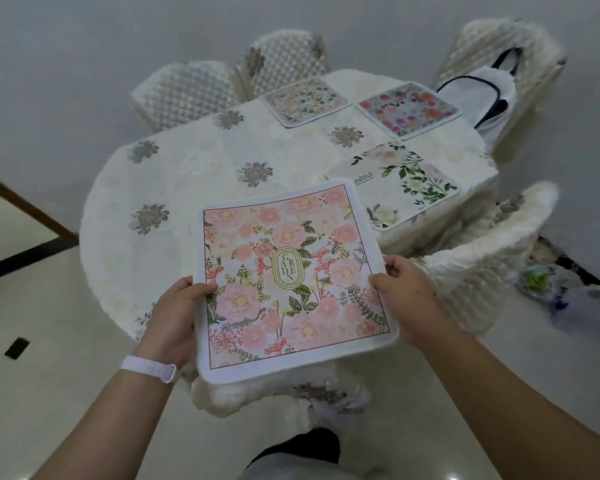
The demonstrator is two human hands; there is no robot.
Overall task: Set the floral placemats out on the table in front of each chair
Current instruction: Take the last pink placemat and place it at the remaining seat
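Three placemats point(305, 101) on table point(187, 174) — right side.

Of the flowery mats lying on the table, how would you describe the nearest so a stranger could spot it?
Start at the oval table with its cream cloth, where three placemats lie. The nearest, by the fluffy white chair on the right, is the leafy placemat: mostly white with dark green leaves and some printed lettering, while the two placemats beyond are packed with small colourful flowers.

Desk point(187, 168) left half: bare, free reach. Far-right taken by pale placemat point(303, 102), pink-blue placemat point(409, 109), leafy placemat point(395, 185). Fluffy chair point(482, 268) flanks right edge.
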